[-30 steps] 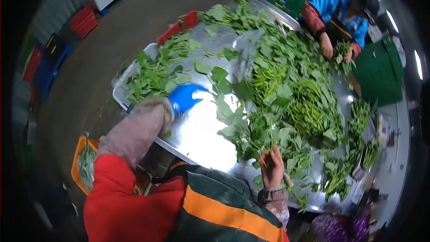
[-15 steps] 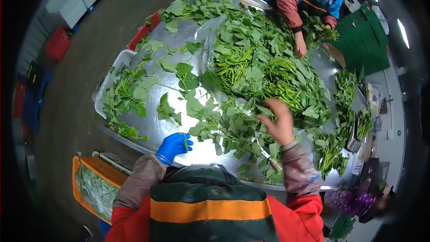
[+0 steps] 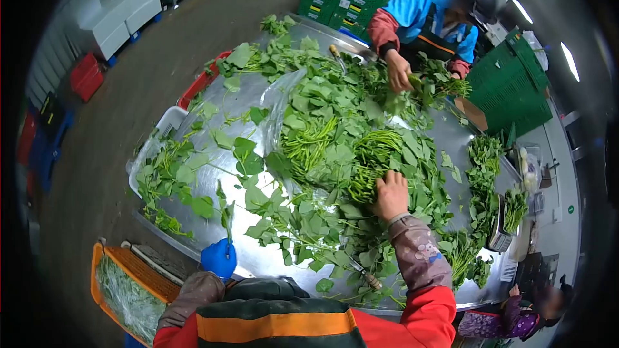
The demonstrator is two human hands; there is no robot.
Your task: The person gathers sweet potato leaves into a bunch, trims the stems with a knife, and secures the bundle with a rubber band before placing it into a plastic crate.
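In the head view, my left hand, in a blue glove, is closed around the lower end of a leafy stem that points upward over the table's near left edge. My bare right hand reaches into the big heap of leafy greens, its fingers curled over cut green stems; the fingertips are partly hidden. Loose leafy sprigs lie between my hands. Near my right forearm, a knife with a light handle rests among the leaves.
A co-worker handles greens across the metal table. A white basket and a red crate stand at the left edge. An orange crate sits low left. At right are a scale and bunches of greens.
My right hand has gone from hovering over the leaves to the cut stems in the heap. My left hand has drawn back with its stem. The co-worker's hand has lifted, and the view has shifted.
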